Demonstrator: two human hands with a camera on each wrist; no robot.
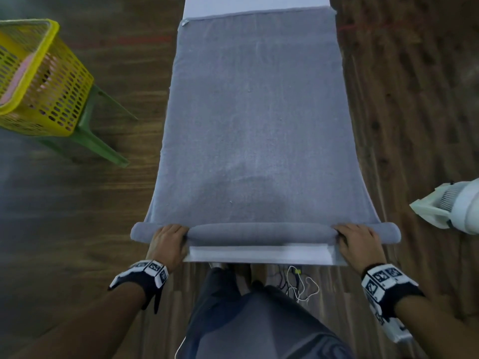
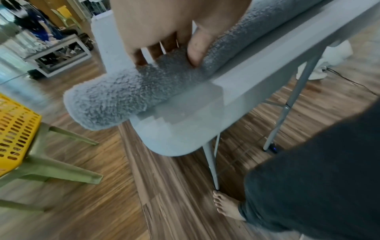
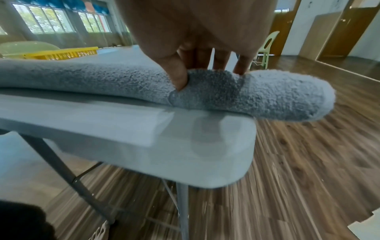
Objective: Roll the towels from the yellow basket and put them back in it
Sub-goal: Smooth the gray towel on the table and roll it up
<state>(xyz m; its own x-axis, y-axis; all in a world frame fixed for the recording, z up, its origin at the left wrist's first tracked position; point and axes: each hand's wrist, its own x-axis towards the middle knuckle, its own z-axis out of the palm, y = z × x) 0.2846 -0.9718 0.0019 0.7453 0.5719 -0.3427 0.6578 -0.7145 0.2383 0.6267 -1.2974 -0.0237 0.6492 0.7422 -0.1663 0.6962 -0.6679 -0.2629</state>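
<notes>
Towel part-rolled on table

Table, long and white, carries a grey, nubbly towel spread flat, its near edge rolled into a tube overhanging both sides. Basket, yellow, sits well apart at left. Left hand and right hand each pinch the roll.

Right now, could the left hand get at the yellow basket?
Probably yes: the yellow basket stands open-topped on a green stool with nothing between. But the left hand grips the grey towel and must let go.

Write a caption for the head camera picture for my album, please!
Two hands, left and right, roll a grey towel on a table.
</notes>
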